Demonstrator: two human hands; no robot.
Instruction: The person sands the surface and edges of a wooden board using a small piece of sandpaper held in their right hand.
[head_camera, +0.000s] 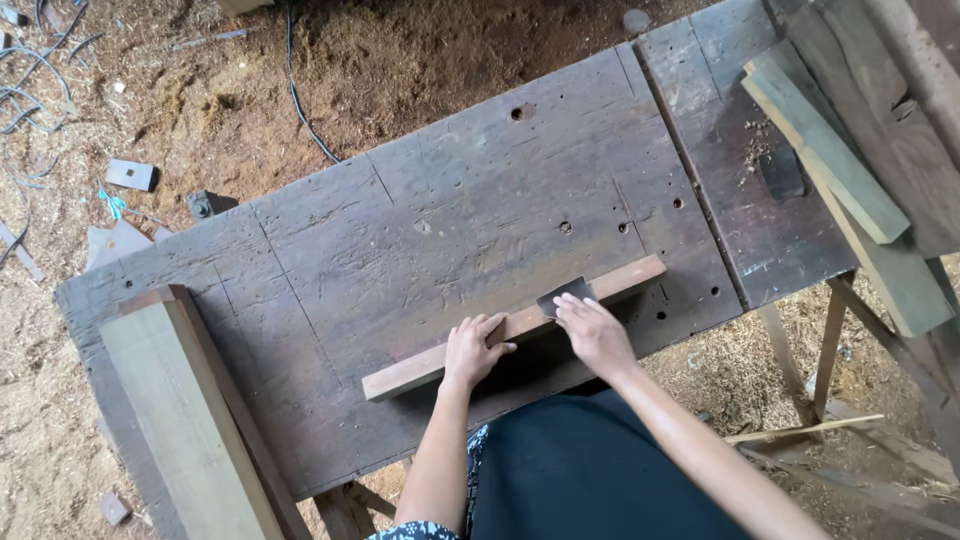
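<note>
On the near edge of a worn bench (470, 220), seen from the head camera, a long thin strip (515, 325) of pale wood is laid slantwise, its far end raised toward the right and its near end lying low at the left. The left hand (472, 350) is pressed flat on the strip's middle, fingers spread and not curled round anything, so that the strip is pinned to the bench. The right hand (595, 335) is closed on a small dark sheet (565, 296), apparently sandpaper or a scraper, which is held against the strip's top face just right of the left hand; the two hands are near each other but apart. As far as can be judged, the smoothing is under way and not finished: the sheet is set about midway along the strip, and no clear difference in surface between the two ends can be told from this view. A thick green-grey beam (190, 410) is leaned over the bench's left corner, well apart from the hands, and two green planks (835, 165) are stacked across the right end. Sawdust (200, 90) is spread over the ground beyond, where a black cable (300, 100) is trailed and small scraps are scattered.
</note>
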